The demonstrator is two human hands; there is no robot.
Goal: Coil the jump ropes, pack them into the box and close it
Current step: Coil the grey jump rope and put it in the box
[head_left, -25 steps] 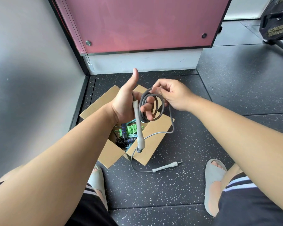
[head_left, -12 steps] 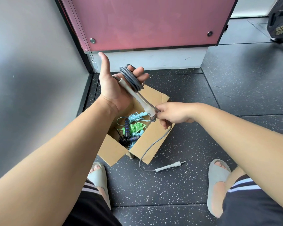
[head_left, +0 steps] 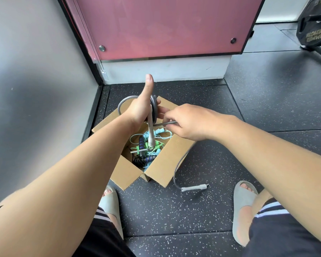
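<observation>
Grey jump rope, part-coiled above the open cardboard box: left hand grips coil and one handle, thumb up; right hand pinches the loose cord. Best laid in matching loops, lightly taut, until the floor handle arrives.

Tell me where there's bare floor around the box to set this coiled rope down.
Bare floor lies between the left sandal and right sandal, nearer you than the loose gray handle. Another strip runs between the box and the white plinth. The box is crowded with ropes; its left side hugs the wall.
</observation>
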